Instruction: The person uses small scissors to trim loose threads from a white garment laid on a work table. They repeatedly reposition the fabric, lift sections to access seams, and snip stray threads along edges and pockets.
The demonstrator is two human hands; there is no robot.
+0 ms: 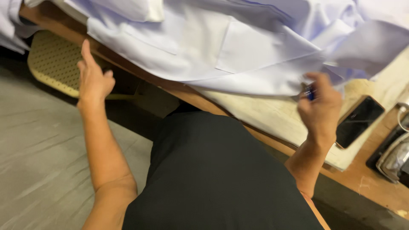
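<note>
1. Head view: a pale lilac shirt [238, 47] lies spread across the wooden worktop [366, 181], its hem draped over the near edge.
2. The right hand [321, 108] is curled shut around a small blue object [309, 92], touching the shirt's hem.
3. The left hand [93, 79] hovers open, fingers spread, just beside the worktop edge, holding nothing.
4. A dark phone [358, 121] and an iron [394, 158] lie to the right.

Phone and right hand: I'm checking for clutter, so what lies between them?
In the head view, only a bare strip of the cream padded cover shows between the right hand and the dark phone; nothing else lies there.
</note>
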